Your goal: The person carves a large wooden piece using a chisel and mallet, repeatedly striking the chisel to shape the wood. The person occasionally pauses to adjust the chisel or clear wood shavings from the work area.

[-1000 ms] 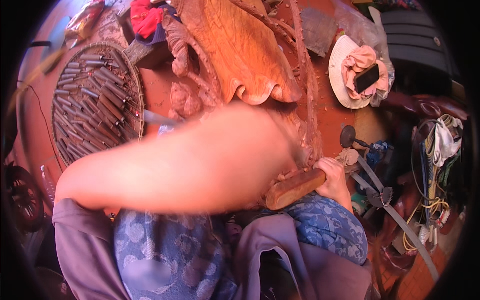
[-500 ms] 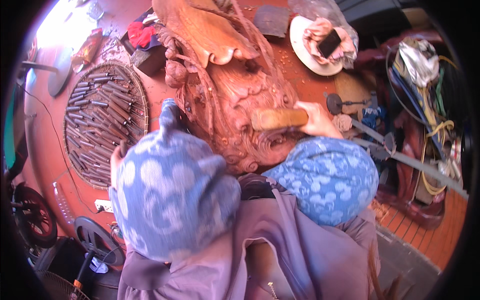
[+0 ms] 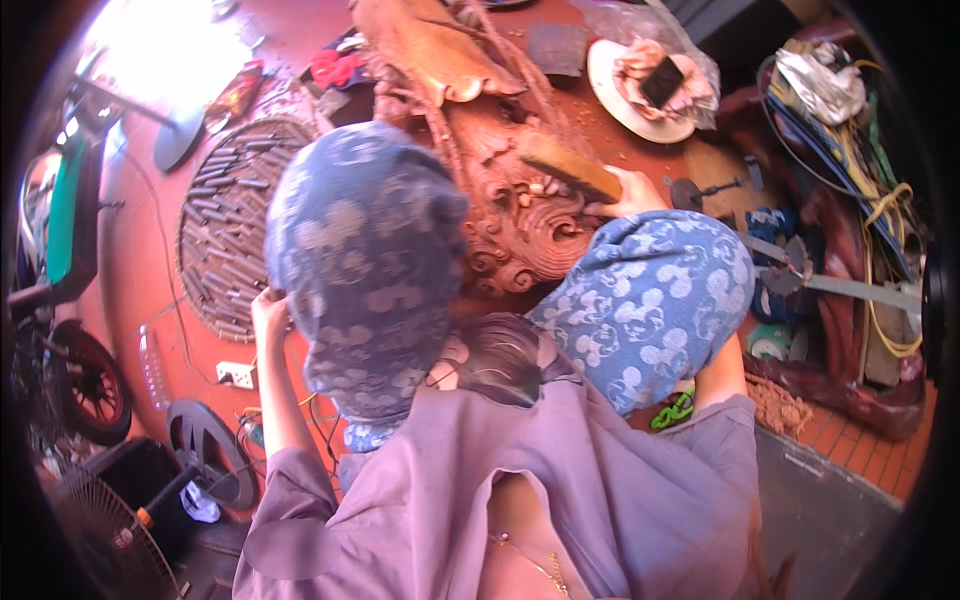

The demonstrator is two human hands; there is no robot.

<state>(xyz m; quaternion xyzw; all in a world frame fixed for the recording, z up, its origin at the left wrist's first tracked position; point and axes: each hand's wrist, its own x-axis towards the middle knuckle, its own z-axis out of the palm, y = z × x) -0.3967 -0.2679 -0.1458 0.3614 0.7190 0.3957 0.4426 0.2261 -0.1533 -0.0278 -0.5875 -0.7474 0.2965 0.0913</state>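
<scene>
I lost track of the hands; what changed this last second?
The left arm, earlier across the carving, has swung back left; the left hand is by the tool basket. The wooden block has swung its free end forward; the right hand still holds it. The phone stayed on pink cloth.

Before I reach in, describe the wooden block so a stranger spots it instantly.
Find the large reddish wood carving at upper middle. At its right side, the right hand grips the wooden block. It's straight, plain and yellowish-brown, unlike the curling carving.
</scene>
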